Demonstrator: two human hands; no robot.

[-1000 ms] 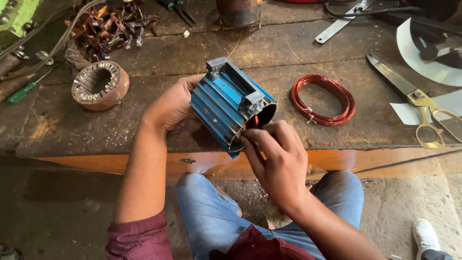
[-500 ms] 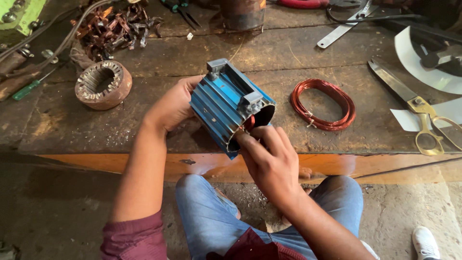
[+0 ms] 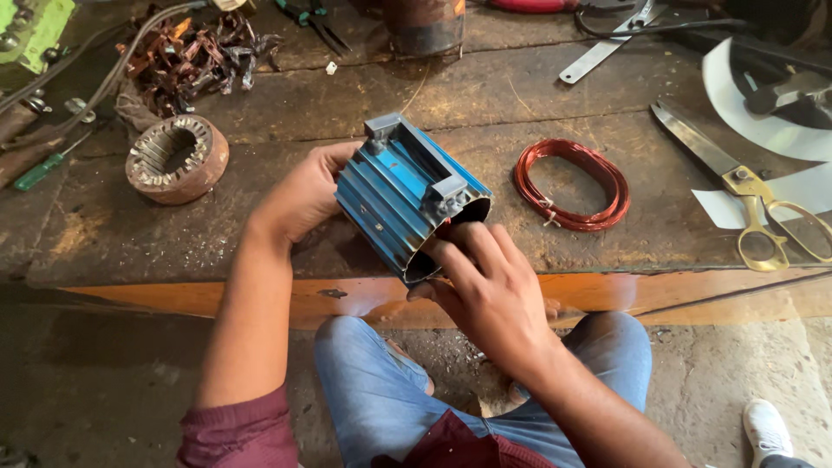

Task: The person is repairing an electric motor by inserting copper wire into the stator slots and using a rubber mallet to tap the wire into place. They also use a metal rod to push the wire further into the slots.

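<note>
Fingers of my left hand wrap around the far end of the blue ribbed metal motor housing, clamped on its closed side, and I hold it tilted above the near edge of the worn wooden tabletop, its open round mouth turned down towards me. My right hand sits at that mouth; its fingers are close together, their tips curled over the rim and into the opening, touching the housing there, though I cannot tell whether they pinch anything inside.

To the right of the housing, just beside it on the tabletop, lies a coil of red enamelled wire tied in a loop. Further right of the housing lies a pair of large scissors with brass-coloured handles, partly on a white sheet of paper. To the left of the housing, well apart, rests a rusty round slotted stator core, and beyond that a heap of tangled old copper windings. Below the housing are my knees in blue jeans.
</note>
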